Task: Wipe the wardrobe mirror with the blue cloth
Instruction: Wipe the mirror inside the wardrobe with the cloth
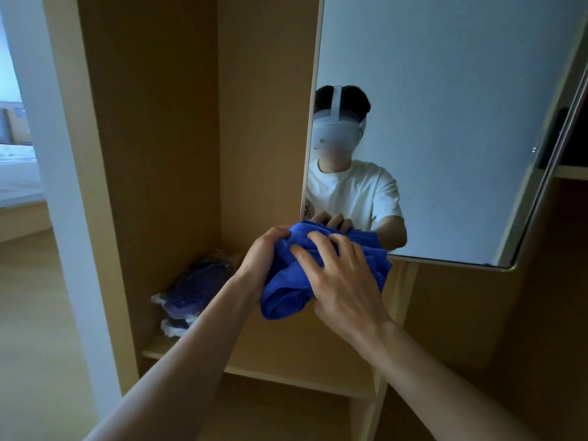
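Observation:
The blue cloth [288, 289] is bunched up between both my hands, just in front of the mirror's lower left corner. My left hand [264, 256] grips the cloth's left side with curled fingers. My right hand [337, 278] lies over its right side, fingers spread and bent into the fabric. The wardrobe mirror [445, 106] fills the upper right, tilted, with a pale frame; it reflects a person in a white T-shirt and the cloth. I cannot tell whether the cloth touches the glass.
An open wooden wardrobe compartment [165, 138] stands left of the mirror. A folded purple and white bundle [194, 291] lies on its shelf [254, 364]. At far left a doorway shows a bed [17, 173]. Dark wardrobe space lies at the right.

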The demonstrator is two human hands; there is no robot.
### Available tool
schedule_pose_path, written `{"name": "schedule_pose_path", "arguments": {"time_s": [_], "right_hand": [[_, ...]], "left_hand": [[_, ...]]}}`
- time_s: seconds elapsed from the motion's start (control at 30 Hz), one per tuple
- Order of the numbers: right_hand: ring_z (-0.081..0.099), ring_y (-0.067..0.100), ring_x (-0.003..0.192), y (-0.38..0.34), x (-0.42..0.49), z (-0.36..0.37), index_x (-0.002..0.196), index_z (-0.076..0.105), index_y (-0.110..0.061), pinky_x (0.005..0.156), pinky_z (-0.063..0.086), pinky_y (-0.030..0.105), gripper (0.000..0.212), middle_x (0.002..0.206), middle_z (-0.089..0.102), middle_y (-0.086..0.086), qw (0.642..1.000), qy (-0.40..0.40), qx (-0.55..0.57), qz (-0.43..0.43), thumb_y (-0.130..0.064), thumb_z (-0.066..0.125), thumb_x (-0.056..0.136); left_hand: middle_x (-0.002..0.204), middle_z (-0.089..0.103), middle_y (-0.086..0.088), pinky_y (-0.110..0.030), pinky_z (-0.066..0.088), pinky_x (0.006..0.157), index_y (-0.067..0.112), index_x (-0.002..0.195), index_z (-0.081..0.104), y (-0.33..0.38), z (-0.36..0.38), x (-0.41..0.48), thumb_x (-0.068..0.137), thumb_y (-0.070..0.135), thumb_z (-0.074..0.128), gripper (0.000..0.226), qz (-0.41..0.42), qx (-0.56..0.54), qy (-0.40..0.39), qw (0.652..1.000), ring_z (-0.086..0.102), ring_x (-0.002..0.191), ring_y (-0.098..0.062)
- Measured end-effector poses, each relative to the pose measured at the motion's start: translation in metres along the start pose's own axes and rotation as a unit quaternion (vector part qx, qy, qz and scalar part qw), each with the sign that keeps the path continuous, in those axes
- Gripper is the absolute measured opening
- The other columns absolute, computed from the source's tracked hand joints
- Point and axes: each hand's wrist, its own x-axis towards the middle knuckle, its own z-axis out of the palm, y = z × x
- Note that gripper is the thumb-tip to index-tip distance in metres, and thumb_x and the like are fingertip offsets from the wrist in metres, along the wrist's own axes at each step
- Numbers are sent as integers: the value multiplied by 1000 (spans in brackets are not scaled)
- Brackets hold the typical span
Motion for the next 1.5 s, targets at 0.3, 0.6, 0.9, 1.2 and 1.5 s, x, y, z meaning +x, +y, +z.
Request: {"name": "schedule_pose_path", "arguments": {"time_s": [0.3, 0.6, 0.9, 1.2, 1.5], "right_hand": [[52, 32, 124, -8, -40, 6, 145, 49, -18, 98, 51, 49, 78, 142, 52, 12, 978, -2, 160, 137, -23, 83, 75], [64, 6, 92, 3, -77, 7, 107, 52, -49, 76, 55, 27, 53, 104, 60, -18, 743, 127, 546, 366, -2, 68, 87], [58, 10, 114, -17, -49, 16, 144, 40, -22, 88, 53, 24, 70, 127, 55, -2, 782, 130, 515, 325, -3, 71, 83], [59, 17, 98, -60, -8, 34, 146, 39, -16, 78, 56, 33, 68, 116, 57, 6, 893, 79, 336, 290, -30, 69, 86], [53, 23, 86, 15, -34, 17, 146, 44, -19, 74, 48, 35, 60, 104, 54, 9, 973, 46, 115, 195, -30, 66, 90]], "left_hand": [[120, 75, -6, -48, 56, 100, 27, 123, 73, 1, 12, -13, 97, 47, 58, 37, 90, 98, 54, 990, 70, 114, -29], [119, 71, 7, -43, 60, 90, 41, 123, 68, -2, 22, -22, 107, 33, 47, 28, 131, 183, 92, 970, 74, 104, -23], [90, 78, 11, -24, 56, 53, 33, 120, 69, -4, 25, -30, 107, 24, 45, 29, 127, 171, 94, 973, 71, 63, -8], [67, 74, 3, -14, 53, 56, 6, 91, 63, 0, 4, -11, 109, 11, 35, 33, 130, 120, 37, 984, 70, 60, -2], [108, 73, -10, -35, 59, 79, 19, 116, 71, -11, 20, -10, 102, 31, 60, 21, 179, 142, 95, 969, 72, 91, -21]]}}
